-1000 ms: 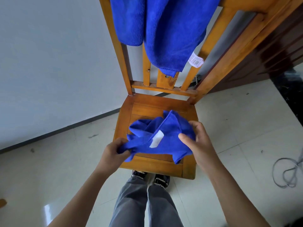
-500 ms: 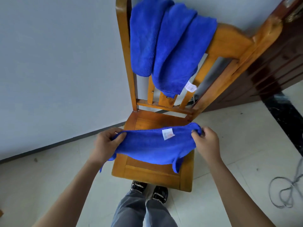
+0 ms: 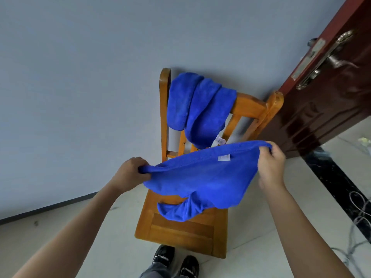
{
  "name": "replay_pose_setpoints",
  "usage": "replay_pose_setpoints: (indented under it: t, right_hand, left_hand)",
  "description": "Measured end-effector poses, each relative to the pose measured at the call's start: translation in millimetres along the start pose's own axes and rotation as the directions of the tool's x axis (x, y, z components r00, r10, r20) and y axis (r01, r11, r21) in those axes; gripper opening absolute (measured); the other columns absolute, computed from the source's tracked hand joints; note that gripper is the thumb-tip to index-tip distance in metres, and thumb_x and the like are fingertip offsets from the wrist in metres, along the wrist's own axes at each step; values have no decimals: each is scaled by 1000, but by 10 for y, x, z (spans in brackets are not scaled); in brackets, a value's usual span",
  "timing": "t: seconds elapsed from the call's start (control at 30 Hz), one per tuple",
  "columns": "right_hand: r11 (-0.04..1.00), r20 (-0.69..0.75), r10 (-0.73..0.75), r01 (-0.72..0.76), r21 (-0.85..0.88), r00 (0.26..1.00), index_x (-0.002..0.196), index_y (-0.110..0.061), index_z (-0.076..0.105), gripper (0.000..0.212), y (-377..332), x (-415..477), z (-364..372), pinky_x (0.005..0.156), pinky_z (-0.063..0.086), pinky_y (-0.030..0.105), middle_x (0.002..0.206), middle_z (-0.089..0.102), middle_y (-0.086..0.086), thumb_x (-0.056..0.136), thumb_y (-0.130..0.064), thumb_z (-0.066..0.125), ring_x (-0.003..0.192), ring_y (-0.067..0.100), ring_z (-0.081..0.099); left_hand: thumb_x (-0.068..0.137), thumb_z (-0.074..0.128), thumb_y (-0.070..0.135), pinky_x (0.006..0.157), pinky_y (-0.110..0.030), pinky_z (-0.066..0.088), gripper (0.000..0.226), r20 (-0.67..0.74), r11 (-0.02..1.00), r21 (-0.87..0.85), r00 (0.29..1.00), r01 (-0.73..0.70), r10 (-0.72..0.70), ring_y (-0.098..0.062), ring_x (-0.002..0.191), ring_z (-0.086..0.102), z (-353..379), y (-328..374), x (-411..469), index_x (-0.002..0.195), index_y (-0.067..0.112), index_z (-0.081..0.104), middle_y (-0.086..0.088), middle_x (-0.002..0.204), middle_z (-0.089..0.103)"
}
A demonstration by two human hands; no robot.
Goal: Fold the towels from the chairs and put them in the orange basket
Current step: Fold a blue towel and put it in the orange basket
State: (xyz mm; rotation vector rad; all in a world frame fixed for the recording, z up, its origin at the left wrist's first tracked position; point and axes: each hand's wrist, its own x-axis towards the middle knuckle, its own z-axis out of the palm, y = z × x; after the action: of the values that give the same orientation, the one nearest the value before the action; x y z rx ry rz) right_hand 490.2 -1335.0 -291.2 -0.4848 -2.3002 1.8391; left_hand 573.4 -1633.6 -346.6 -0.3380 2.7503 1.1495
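Note:
A blue towel (image 3: pixel 202 177) with a small white label hangs stretched between my two hands above the seat of a wooden chair (image 3: pixel 180 231). My left hand (image 3: pixel 130 173) grips its left corner and my right hand (image 3: pixel 271 167) grips its right corner. The towel's lower edge sags and touches the seat. A second blue towel (image 3: pixel 198 109) is draped over the chair's backrest. No orange basket is in view.
The chair stands against a grey wall. A dark red door (image 3: pixel 329 81) with a metal handle is open at the right. A grey cable (image 3: pixel 359 215) lies on the tiled floor at the right. My shoes (image 3: pixel 174 261) are just below the seat's front edge.
Both hands have lifted the towel off the seat and pulled it apart, from a bunched heap to a wide spread. The view has tilted upward.

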Motion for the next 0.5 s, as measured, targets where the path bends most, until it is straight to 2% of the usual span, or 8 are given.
replay_pose_setpoints:
  t: [0.07, 0.17, 0.2, 0.33, 0.4, 0.5]
  right_hand:
    - [999, 3, -36, 36, 2, 999, 70, -24, 55, 31, -141, 4, -52, 65, 43, 28, 73, 58, -3, 91, -7, 41, 68, 13, 53]
    - [995, 4, -96, 96, 6, 995, 71, -26, 54, 31, -329, -3, -114, 62, 44, 26, 73, 58, -5, 94, -11, 42, 69, 10, 53]
    - [993, -3, -120, 120, 14, 993, 71, -26, 54, 30, -373, -6, -137, 62, 43, 24, 73, 58, -6, 95, -13, 43, 68, 8, 53]
    - [976, -40, -215, 216, 27, 976, 68, -23, 53, 30, -454, -44, -257, 55, 42, 14, 62, 59, -13, 96, -15, 47, 55, -7, 54]
    - [967, -66, -251, 253, 24, 966, 66, -19, 52, 30, -458, -74, -326, 51, 40, 10, 53, 60, -19, 96, -15, 48, 51, -8, 52]
    - [953, -99, -295, 300, 44, 950, 73, -5, 52, 24, -468, -111, -406, 48, 36, 10, 49, 55, -17, 94, -17, 49, 47, -5, 46]
  left_hand:
    - [81, 55, -5, 59, -15, 38, 17, -71, 947, -319, 995, 47, -73, -13, 68, 52, -173, 45, -7, 79, 10, 64, -4, 71, 57]
    - [84, 58, 6, 67, -25, 41, 29, -127, 814, -581, 991, -33, -51, -14, 67, 50, -408, 179, -32, 62, 24, 64, 5, 63, 58]
    - [81, 58, 13, 67, -26, 42, 26, -149, 757, -651, 988, -63, -45, -12, 66, 52, -477, 246, -45, 59, 25, 64, 9, 61, 59]
    - [71, 59, 22, 61, -19, 46, 14, -317, 655, -721, 948, -226, -22, -7, 63, 56, -741, 525, -142, 61, 28, 67, 13, 61, 64]
    - [64, 64, 25, 57, -15, 47, 6, -380, 623, -719, 925, -307, 18, -3, 59, 57, -863, 654, -231, 60, 28, 67, 13, 60, 64]
    - [70, 61, 16, 54, -13, 46, 16, -448, 618, -691, 893, -375, 42, -1, 55, 56, -958, 759, -324, 59, 26, 64, 14, 57, 62]
